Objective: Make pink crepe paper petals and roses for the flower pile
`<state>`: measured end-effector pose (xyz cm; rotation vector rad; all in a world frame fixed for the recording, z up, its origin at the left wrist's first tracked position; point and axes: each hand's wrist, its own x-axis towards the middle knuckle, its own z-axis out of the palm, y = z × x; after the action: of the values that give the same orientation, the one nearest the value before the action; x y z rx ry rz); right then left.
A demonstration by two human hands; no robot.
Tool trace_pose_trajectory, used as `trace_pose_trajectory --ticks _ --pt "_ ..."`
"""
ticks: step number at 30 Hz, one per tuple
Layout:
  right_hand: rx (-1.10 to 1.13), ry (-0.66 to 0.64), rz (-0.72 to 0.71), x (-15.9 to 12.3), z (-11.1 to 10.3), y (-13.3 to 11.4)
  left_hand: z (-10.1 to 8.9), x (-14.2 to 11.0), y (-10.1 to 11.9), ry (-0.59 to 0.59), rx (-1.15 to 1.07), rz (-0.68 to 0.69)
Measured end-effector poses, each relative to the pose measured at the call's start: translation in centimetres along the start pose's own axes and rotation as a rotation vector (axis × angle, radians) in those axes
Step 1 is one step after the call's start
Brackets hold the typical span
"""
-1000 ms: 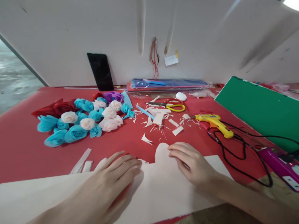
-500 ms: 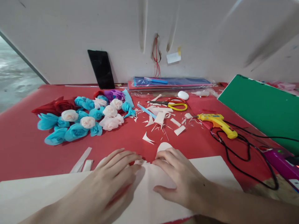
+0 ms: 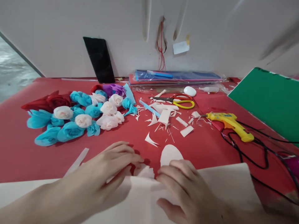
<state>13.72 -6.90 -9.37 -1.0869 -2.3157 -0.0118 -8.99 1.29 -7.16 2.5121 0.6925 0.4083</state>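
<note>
A large sheet of pale pink crepe paper (image 3: 221,183) lies across the near edge of the red table (image 3: 23,155). My left hand (image 3: 102,174) rests on the sheet with fingers stretched towards its far edge. My right hand (image 3: 187,189) lies palm down on the sheet, fingers bent at the edge, just below a rounded petal-shaped tab (image 3: 170,154) that sticks out of the sheet. Small torn bits of paper (image 3: 144,170) sit between the two hands.
Blue, pink, red and purple paper flowers (image 3: 77,115) lie at left. Paper scraps (image 3: 163,116), scissors (image 3: 179,101) and a yellow glue gun (image 3: 230,123) with black cord lie beyond. A green sheet (image 3: 268,99), wrapped paper packs (image 3: 175,77) and a black phone (image 3: 99,63) stand at the back.
My right hand slid left and nearer along the sheet's edge, off the rounded tab, which now shows in full. My left hand stayed on the sheet. The view shifted a little.
</note>
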Motion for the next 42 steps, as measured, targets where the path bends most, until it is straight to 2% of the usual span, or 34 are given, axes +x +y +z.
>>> trace_pose_trajectory --ticks 2,6,10,14,19,30,35,38,42 --pt "-0.066 0.042 -0.080 -0.2 0.0 -0.1 0.2 0.1 -0.3 0.007 -0.010 -0.034" --pt "-0.106 0.006 -0.125 -0.5 -0.3 -0.2 0.6 0.7 -0.9 0.012 -0.010 -0.120" --pt "-0.154 0.002 -0.185 -0.6 -0.4 -0.1 0.9 2.2 -1.1 -0.007 -0.041 -0.069" --pt "-0.197 -0.017 -0.174 -0.8 -0.1 -0.2 1.1 3.2 -0.6 -0.077 -0.002 -0.050" --pt "-0.186 -0.055 -0.186 -0.6 -0.2 -0.2 1.0 3.2 0.0 -0.097 0.008 -0.056" --pt "-0.123 -0.068 -0.192 -0.4 -0.6 0.2 0.8 1.9 -0.8 0.014 0.116 0.034" --pt "-0.082 -0.086 -0.156 -0.3 -0.6 -0.1 1.0 2.4 -0.6 -0.023 0.174 0.103" --pt "-0.085 -0.055 -0.110 -0.4 -0.4 -0.2 1.1 2.9 -0.5 -0.016 0.137 0.088" --pt "-0.087 -0.015 -0.089 -0.4 0.0 -0.2 0.9 3.0 -0.6 -0.069 0.054 0.084"
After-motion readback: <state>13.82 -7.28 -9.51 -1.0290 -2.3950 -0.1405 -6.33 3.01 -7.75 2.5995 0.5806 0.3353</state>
